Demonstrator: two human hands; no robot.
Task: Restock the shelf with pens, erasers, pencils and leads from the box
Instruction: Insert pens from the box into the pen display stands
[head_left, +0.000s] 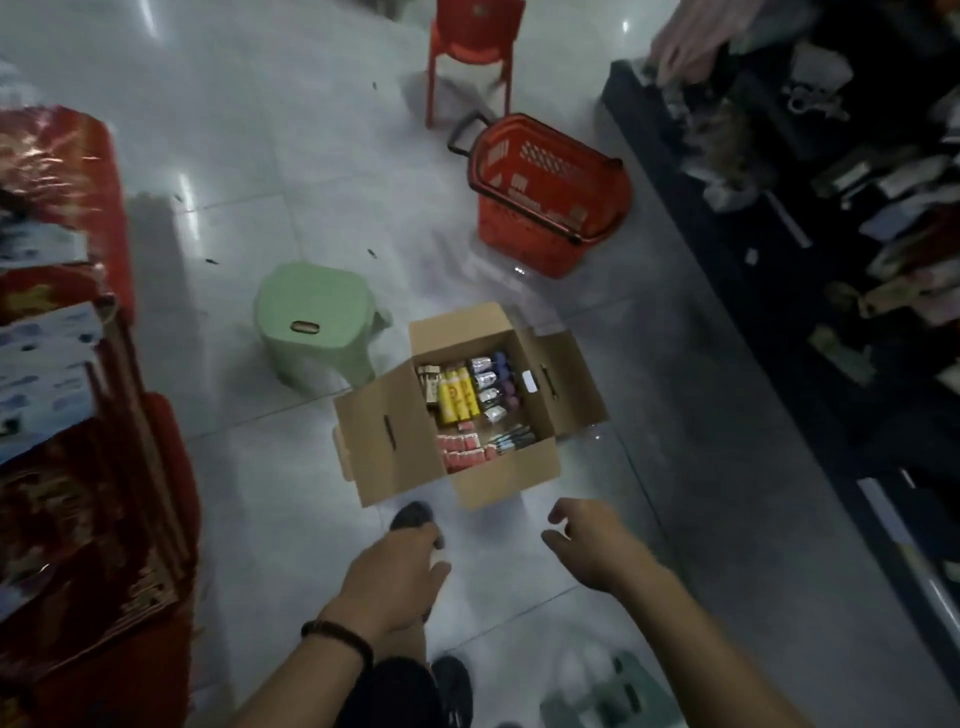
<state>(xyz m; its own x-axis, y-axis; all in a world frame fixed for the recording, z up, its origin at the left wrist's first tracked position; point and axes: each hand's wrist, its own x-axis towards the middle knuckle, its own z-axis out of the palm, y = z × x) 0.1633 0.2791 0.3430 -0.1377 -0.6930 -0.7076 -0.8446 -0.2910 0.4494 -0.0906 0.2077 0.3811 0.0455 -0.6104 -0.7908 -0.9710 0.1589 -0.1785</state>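
Note:
An open cardboard box (384, 441) stands on the tiled floor in the middle of the head view, its flaps folded out. Inside lie yellow packs (456, 400), red packs (462, 452), silver and purple packs (493, 384) and dark pens (514, 439). My left hand (395, 577) hangs below the box's near left corner, fingers loosely curled, holding nothing. Just short of the box's near edge my right hand (592, 545) hovers with fingers apart and empty. The dark shelf (753, 218) with stationery runs along the right side.
A green plastic stool (317, 322) sits left of the box. A red shopping basket (550, 202) and a red chair (472, 57) stand beyond it. Red packaged goods (67, 415) are stacked on the left. A pale green object (608, 691) lies at the bottom edge near my feet.

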